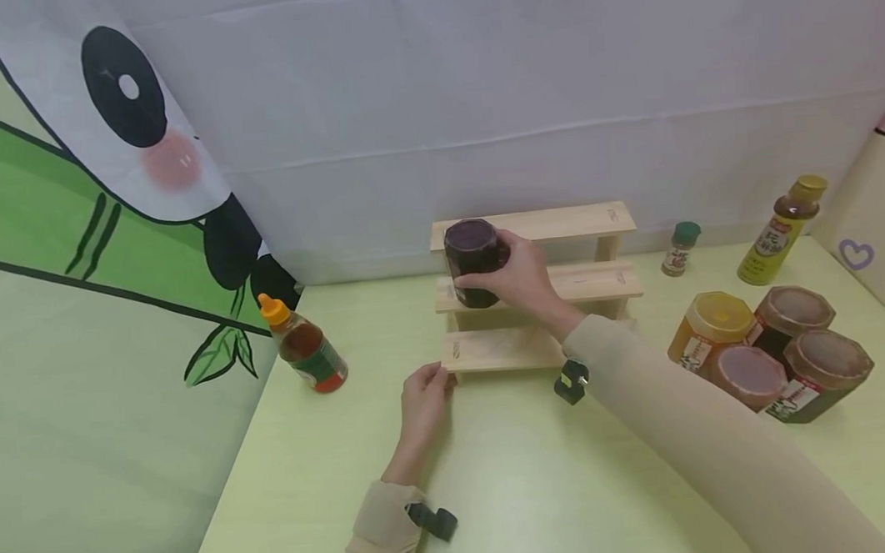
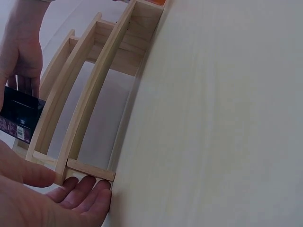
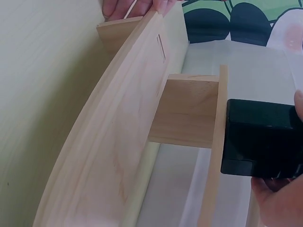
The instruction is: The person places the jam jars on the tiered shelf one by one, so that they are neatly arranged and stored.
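A: Where's the dark jar (image 1: 473, 260)?

B: On the middle step of the wooden stepped rack (image 1: 590, 220), at its left end; the right hand (image 1: 519, 279) has its fingers and thumb wrapped round the jar's side. Whether the base sits fully on the step is hard to say; the hand covers the jar's right side and lower edge.

A: And from the right wrist?

B: Only a black block of the jar (image 3: 262, 138) past the step's edge; the label is out of sight there, and the hand is cut off at the corner.

A: The left hand (image 1: 423, 399)?

B: Its fingers are straight, resting against the left end of the lowest step; it grips nothing. In the left wrist view the fingertips (image 2: 90, 189) touch the rack's bottom corner, and the palm runs out of frame.

A: Anything else?

B: An orange-capped bottle (image 1: 303, 344) lies tilted near the table's left edge; four wide jars (image 1: 773, 351) are bunched on the right, their labels too small to read; a small spice shaker (image 1: 681, 248) and a yellow bottle (image 1: 781, 230) stand behind them.
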`<state>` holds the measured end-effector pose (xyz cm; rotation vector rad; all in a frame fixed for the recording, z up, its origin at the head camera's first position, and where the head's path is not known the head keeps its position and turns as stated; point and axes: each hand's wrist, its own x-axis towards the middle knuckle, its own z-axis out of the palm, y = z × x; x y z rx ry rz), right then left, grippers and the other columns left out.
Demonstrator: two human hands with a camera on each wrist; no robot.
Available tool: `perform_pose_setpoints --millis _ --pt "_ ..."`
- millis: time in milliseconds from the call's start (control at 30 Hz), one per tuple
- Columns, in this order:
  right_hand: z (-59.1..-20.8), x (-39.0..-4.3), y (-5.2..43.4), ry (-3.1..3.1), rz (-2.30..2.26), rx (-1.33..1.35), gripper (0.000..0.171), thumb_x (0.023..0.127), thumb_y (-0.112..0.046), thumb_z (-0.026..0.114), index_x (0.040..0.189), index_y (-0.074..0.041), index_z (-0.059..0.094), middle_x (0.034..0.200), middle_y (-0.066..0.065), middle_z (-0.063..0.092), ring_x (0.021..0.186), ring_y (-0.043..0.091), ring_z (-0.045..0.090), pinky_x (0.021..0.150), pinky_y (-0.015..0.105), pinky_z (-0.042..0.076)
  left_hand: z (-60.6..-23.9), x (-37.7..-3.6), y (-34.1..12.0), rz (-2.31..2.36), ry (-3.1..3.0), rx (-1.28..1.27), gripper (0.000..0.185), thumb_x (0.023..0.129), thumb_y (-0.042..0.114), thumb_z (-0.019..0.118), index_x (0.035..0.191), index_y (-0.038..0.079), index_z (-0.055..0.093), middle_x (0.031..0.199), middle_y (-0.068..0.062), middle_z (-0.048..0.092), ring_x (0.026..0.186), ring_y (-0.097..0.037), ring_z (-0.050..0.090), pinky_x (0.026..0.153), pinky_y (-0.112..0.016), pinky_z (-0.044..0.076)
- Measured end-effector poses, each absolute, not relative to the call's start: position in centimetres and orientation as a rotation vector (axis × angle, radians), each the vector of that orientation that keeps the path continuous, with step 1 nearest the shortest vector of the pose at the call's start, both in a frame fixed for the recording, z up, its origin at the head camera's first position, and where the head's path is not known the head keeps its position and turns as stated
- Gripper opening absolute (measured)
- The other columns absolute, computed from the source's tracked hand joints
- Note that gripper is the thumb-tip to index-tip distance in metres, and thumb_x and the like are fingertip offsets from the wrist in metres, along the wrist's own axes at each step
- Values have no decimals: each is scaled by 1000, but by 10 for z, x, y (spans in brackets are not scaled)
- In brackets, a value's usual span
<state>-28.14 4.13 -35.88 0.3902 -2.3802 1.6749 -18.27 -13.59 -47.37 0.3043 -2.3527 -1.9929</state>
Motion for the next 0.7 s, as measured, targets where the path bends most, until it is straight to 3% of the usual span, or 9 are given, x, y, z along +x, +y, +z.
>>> perform_pose_setpoints --millis 200,467,700 --pt "-358 -279 43 -2358 1722 413 75 62 -25 91 125 -5 57 112 7 64 97 19 62 84 32 53 -474 -182 -137 -1963 -2376 302 30 101 12 46 119 -8 58 109 -18 64 100 -27 62 89 -36 52" --pt "-367 -268 58 -2346 1834 416 84 64 -20 90 135 -2 49 126 11 59 113 21 57 96 32 47 -475 -182 -135 -1957 -2389 315 29 101 13 46 118 -7 59 108 -19 64 98 -26 62 88 -34 53" --pt "-373 -256 75 -2330 1886 374 89 65 -22 90 139 -4 46 133 14 54 119 23 53 98 30 45 -475 -183 -136 -1975 -2387 307 30 101 14 46 118 -7 58 107 -18 64 100 -28 62 89 -34 52"
